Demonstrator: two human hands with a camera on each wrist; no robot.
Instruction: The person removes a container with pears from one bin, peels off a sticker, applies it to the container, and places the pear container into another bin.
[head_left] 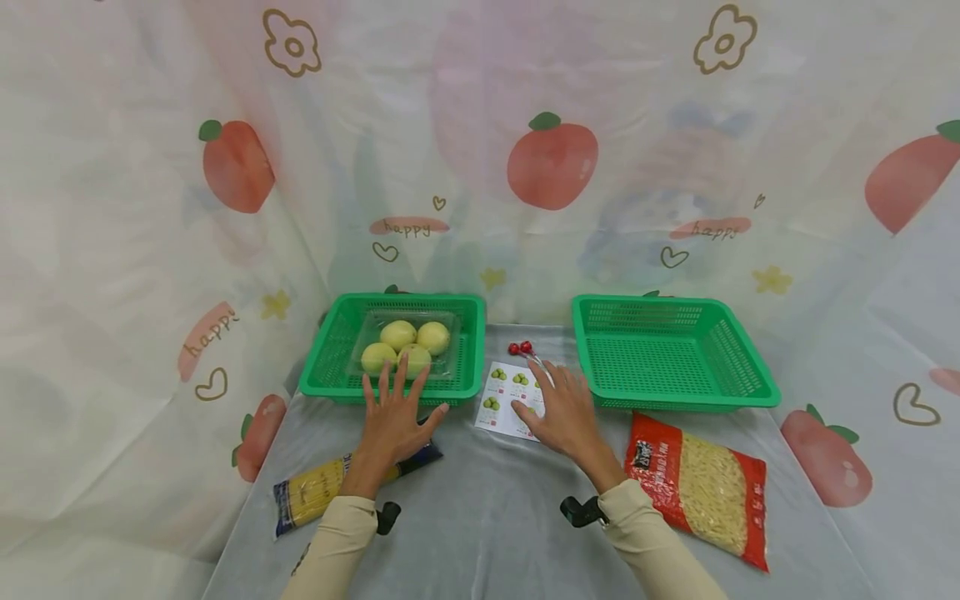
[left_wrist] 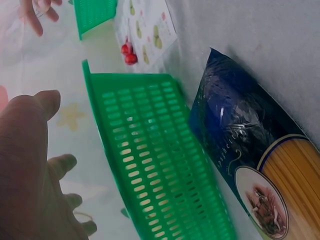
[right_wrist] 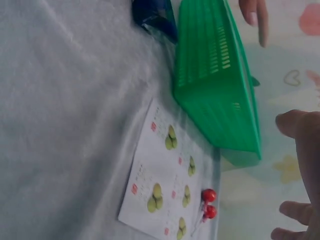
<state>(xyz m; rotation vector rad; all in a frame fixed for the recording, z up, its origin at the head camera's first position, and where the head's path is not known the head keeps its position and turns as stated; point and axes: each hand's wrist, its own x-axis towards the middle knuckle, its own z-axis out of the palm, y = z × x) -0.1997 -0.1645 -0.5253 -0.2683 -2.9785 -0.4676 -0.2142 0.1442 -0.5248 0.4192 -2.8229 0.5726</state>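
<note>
My left hand (head_left: 392,423) is spread with fingers apart, over the near edge of the left green basket (head_left: 318,385). In that basket lies a clear plastic tray of round pale green fruit (head_left: 397,335). Beneath the left wrist is a pack of spaghetti (head_left: 309,493), its blue end large in the left wrist view (left_wrist: 235,110). My right hand (head_left: 564,417), fingers spread too, hovers by a printed sheet of fruit stickers (head_left: 497,400). Two small red cherry-like balls (head_left: 520,347) on pale stems lie behind the sheet. Neither hand holds anything.
At the right stands a second green basket (head_left: 645,350) with nothing in it. A red-ended bag of pale yellow pasta-like pieces (head_left: 712,487) lies in front of it. Grey cloth (head_left: 487,517) covers the table, and a fruit-printed curtain (head_left: 480,167) hangs behind.
</note>
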